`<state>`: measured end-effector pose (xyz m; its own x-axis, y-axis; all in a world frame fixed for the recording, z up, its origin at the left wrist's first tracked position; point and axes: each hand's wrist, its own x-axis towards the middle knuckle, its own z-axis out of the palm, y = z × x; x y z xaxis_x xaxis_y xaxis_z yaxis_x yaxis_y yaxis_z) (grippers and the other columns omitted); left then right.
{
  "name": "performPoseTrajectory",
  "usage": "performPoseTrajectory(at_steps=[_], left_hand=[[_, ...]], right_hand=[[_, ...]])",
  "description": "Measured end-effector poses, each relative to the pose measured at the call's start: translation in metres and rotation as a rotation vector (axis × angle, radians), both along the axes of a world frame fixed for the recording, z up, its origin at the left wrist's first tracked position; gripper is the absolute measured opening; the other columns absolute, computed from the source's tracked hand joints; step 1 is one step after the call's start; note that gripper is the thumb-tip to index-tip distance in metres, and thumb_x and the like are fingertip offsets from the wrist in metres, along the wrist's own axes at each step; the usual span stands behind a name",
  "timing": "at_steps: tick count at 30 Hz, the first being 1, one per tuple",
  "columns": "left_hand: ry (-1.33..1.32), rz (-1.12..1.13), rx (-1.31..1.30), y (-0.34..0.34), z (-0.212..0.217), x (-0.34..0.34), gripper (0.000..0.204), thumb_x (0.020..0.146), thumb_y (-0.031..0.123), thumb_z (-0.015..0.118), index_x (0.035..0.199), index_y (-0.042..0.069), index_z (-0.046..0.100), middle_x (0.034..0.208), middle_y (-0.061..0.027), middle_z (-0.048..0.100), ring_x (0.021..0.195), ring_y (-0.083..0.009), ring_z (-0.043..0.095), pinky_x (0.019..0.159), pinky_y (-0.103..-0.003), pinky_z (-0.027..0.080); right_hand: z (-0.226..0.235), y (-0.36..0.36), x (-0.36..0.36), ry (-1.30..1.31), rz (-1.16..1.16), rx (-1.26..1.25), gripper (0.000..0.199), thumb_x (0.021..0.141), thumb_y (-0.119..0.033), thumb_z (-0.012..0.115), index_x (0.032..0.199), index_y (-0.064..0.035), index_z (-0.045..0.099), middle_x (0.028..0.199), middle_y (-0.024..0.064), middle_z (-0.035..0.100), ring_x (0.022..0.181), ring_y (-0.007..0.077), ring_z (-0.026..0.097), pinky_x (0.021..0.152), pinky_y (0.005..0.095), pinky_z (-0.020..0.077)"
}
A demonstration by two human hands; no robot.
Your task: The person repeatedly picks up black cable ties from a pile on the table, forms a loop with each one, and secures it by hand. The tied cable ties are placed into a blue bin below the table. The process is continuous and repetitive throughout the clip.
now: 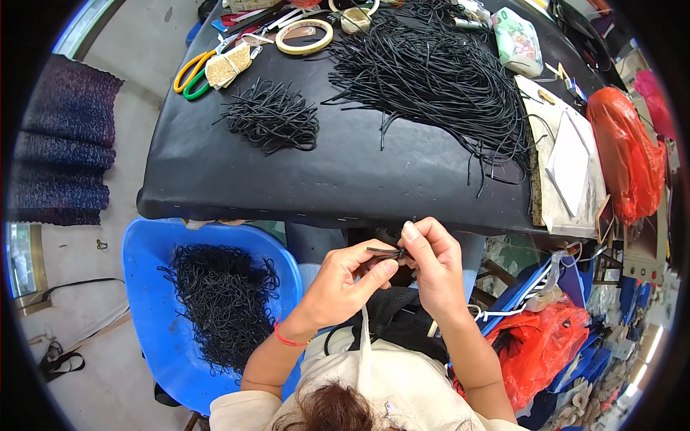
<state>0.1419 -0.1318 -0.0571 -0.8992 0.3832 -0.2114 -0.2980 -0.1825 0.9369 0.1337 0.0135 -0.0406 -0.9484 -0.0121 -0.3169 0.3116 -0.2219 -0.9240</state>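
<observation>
In front of my body, just off the table's near edge, both hands work close together on a thin black cord. My left hand is closed on it, thumb against fingers, with short cord ends sticking out between them. My right hand pinches the same cord from the other side, thumb against forefinger. The cord looks bunched or knotted between the hands, but the fingers hide much of it. On the black table lie a small pile of black cords and a large spread of long black cords.
A blue tub with tangled black cord loops stands at my left. Scissors, a tape roll and a tissue pack lie on the table. Red plastic bags are at the right.
</observation>
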Motion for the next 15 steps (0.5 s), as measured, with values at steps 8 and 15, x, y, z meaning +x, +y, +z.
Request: performPoseTrajectory(at_steps=[8, 15], left_hand=[[-0.015, 0.005, 0.037, 0.009, -0.008, 0.008, 0.02, 0.088, 0.006, 0.055, 0.106, -0.003, 0.057, 0.091, -0.0056, 0.059, 0.075, -0.0066, 0.055, 0.067, -0.02, 0.048], [-0.086, 0.15, 0.076, 0.01, -0.006, -0.001, 0.021, 0.088, 0.012, 0.058, 0.103, -0.002, 0.057, 0.086, -0.0042, 0.06, 0.074, -0.0061, 0.055, 0.067, -0.02, 0.046]], right_hand=[[-0.015, -0.001, -0.007, 0.019, -0.189, 0.082, 0.024, 0.086, -0.014, 0.06, 0.066, -0.0058, 0.049, 0.06, -0.0058, 0.046, 0.055, 0.0007, 0.036, 0.049, 0.0189, 0.0295], [-0.007, 0.003, -0.007, -0.04, -0.062, 0.047, 0.025, 0.089, -0.026, 0.057, 0.079, -0.0031, 0.057, 0.068, -0.0019, 0.052, 0.059, 0.0022, 0.043, 0.054, 0.0183, 0.0366]])
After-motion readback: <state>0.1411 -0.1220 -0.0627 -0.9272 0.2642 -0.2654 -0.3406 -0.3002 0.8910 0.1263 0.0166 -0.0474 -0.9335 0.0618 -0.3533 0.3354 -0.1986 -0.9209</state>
